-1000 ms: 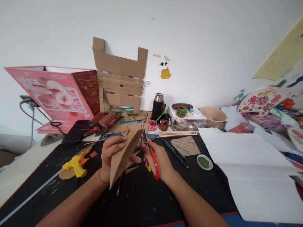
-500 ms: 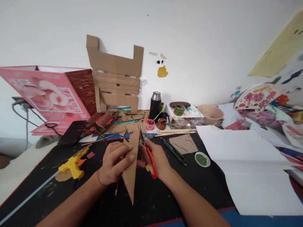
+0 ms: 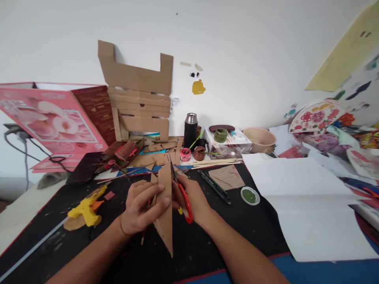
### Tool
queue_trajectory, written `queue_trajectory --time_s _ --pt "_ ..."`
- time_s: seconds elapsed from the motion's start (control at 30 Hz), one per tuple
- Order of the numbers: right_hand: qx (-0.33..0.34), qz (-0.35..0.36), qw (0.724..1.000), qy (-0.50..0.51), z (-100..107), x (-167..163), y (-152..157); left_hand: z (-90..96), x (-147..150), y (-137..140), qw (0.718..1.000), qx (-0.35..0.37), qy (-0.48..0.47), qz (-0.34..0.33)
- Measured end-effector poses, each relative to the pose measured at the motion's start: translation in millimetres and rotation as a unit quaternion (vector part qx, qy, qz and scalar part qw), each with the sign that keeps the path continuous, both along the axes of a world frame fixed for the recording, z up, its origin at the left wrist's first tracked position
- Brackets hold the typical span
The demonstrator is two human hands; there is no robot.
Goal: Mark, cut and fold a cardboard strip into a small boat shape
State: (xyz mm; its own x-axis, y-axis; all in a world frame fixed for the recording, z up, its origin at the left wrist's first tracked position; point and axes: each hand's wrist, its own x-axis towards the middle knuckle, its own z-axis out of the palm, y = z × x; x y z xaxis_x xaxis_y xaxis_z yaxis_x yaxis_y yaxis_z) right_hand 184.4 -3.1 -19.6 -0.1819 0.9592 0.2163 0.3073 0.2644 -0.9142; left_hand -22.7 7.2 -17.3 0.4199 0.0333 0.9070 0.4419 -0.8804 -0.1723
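Note:
My left hand (image 3: 146,205) is closed around a long, pointed piece of brown cardboard (image 3: 166,221), its thumb and fingers lying over the face. The narrow tip points down toward me. A thin red pencil (image 3: 143,238) shows below the same hand; whether the fingers hold it too, I cannot tell. Red-handled scissors (image 3: 187,205) are in my right hand (image 3: 197,199), with the blades pointing away from me along the cardboard's right edge. My right fingertips are partly hidden behind the cardboard and the scissors.
A yellow glue gun (image 3: 88,210) lies at the left. Right of my hands are a dark green utility knife (image 3: 214,187), corrugated cardboard (image 3: 227,177), a lid of green paint (image 3: 250,196) and white paper (image 3: 314,221). Behind stand a black flask (image 3: 190,134) and paint jars (image 3: 199,154).
The cardboard has turned slightly, its lower tip shifting right against my hands. The whole view has also shifted a little. Both hands keep their holds.

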Motion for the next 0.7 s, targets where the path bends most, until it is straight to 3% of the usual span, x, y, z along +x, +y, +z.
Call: queue_trajectory --time_s 0.23,0.33,0.53,0.7 --pt "-0.018 -0.004 1.0 -0.009 6 1 0 -2.1 1 -2 1.0 -0.006 0.019 -0.002" --pt "-0.011 0.005 1.0 0.006 10 2 -1 -1.2 1 0 1.0 -0.015 -0.016 0.004" --pt "-0.09 0.028 0.994 0.059 13 -1 -4 6.1 2 4 0.997 -0.002 -0.069 0.03" --pt "-0.071 0.026 0.996 0.051 12 -1 -3 0.0 1 2 0.998 -0.014 -0.062 0.019"
